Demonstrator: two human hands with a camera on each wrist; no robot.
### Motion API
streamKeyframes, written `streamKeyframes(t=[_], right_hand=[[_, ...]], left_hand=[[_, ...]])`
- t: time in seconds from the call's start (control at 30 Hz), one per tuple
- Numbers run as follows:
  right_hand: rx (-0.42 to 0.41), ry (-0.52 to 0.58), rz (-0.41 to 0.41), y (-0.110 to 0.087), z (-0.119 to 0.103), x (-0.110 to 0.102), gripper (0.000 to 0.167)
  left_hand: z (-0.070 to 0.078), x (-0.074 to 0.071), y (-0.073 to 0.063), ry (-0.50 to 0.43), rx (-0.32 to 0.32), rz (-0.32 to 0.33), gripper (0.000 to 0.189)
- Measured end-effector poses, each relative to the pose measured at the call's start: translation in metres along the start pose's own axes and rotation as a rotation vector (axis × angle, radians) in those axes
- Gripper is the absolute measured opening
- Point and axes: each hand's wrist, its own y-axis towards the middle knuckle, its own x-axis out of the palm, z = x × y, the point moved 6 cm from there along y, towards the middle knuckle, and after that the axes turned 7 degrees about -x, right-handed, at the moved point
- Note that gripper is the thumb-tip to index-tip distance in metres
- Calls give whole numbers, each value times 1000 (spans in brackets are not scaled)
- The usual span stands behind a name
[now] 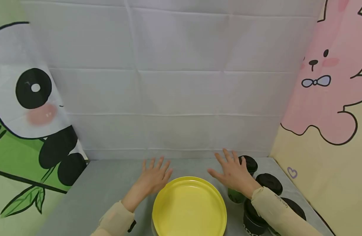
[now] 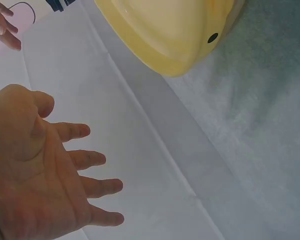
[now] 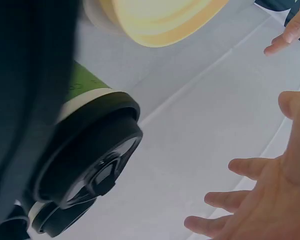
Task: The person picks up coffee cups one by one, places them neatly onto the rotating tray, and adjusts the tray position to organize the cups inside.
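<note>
A round yellow tray (image 1: 189, 209) with a raised rim lies at the front middle of the table, with a pale edge showing under its left side. Beyond its left rim my left hand (image 1: 155, 177) hovers with fingers spread, palm facing forward and down. My right hand (image 1: 232, 172) is spread the same way past the tray's right rim, close to the lidded cups. Neither hand holds anything. In the left wrist view, a dark oval spot (image 2: 213, 38) marks the tray's side. The right wrist view shows a green cup (image 3: 85, 82) with a black lid (image 3: 90, 150) beside my hand.
Several black-lidded cups (image 1: 269, 183) stand along the table's right side, partly hidden by my right forearm. A white creased cloth (image 1: 181, 91) hangs at the back of the grey table (image 1: 110, 186). Side panels show a panda (image 1: 33, 88) and a pink animal (image 1: 325, 98).
</note>
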Motion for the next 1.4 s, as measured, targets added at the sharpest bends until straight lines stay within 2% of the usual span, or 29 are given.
streamKeyframes(t=[0.33,0.43,0.6,0.77,0.87,1.03,1.17,1.4], right_hand=[[-33,-36,132,-34,3,-11,62],[-34,-39,146,-47,5,-11,59],[-1,-42,142,-71,11,-9,53],[18,-132,162,-96,21,-6,51],[31,-164,133,-110,29,-2,50],[65,-164,10,-126,39,9,54],[78,-167,-54,-129,43,12,62],[75,-137,-107,-130,48,17,71]], left_hand=[[0,6,-17,29,17,-11,47],[-3,13,-21,39,22,2,45],[-9,29,-27,43,26,-11,42],[-11,39,-30,39,32,-24,38],[-11,41,-32,40,48,-20,32],[-11,42,-33,28,66,3,23],[-10,42,-31,12,74,16,20],[-11,45,-33,18,72,13,17]])
